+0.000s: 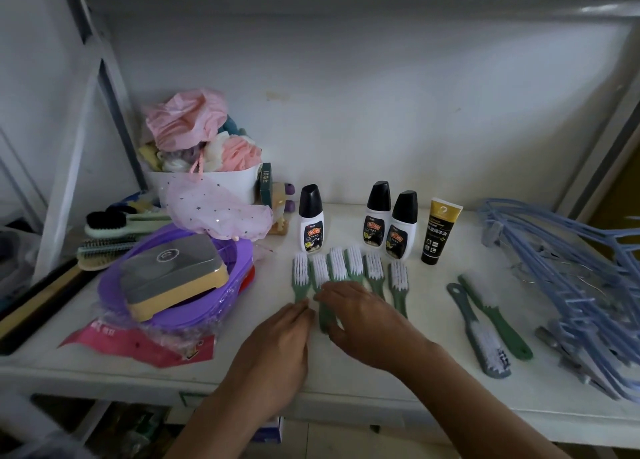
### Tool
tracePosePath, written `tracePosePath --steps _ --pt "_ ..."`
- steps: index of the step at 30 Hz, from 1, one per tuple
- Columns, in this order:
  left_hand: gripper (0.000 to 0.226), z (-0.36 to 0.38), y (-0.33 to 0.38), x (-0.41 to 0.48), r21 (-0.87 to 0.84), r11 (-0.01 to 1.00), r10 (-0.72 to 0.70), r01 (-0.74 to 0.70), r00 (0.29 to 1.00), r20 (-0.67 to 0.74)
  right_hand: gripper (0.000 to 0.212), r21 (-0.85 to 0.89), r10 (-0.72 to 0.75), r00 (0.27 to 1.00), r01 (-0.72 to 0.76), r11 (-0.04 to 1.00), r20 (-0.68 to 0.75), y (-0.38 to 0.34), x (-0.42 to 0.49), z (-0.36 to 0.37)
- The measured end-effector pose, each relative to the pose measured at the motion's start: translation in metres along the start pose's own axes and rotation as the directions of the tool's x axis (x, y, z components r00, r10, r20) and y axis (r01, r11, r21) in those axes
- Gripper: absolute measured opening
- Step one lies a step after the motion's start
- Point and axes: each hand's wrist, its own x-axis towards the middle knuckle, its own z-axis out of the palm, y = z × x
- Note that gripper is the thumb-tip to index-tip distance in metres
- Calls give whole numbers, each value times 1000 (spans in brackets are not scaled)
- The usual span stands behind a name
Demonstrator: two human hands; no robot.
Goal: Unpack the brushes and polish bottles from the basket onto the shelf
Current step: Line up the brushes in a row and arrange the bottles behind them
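Several green-handled brushes with white bristles point(349, 268) lie side by side on the white shelf point(415, 382). Behind them stand three white polish bottles with black caps point(375, 216) and a black and gold tube point(438, 233). My left hand point(280, 340) touches the handle of the leftmost brush with its fingertips. My right hand point(363, 316) lies with spread fingers over the handles of the middle brushes. Two more brushes point(485, 334), one grey and one green, lie apart to the right. No basket that held them is in view.
A purple plastic basin point(194, 306) with a grey and tan box in it sits at the left, by older brushes point(114, 230). A white tub of bath sponges point(207, 178) stands behind. Blue hangers point(571, 285) pile at the right.
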Motion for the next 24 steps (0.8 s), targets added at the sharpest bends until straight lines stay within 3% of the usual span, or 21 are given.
tracePosePath --steps 3,7,12,24 --pt "49 -2 -6 -2 0 1000 -14 14 1000 -3 70 -52 73 989 -67 996 128 3 1 4" --pt "55 -1 -11 -4 21 999 -45 44 998 40 71 -125 159 955 -131 983 252 5 -6 13" --pt "58 0 -14 -4 44 999 -35 31 996 87 70 -150 254 927 -220 964 274 3 -20 9" --pt "62 -3 -11 -12 161 987 -3 -29 980 198 89 -228 417 821 -353 907 390 2 -73 -28"
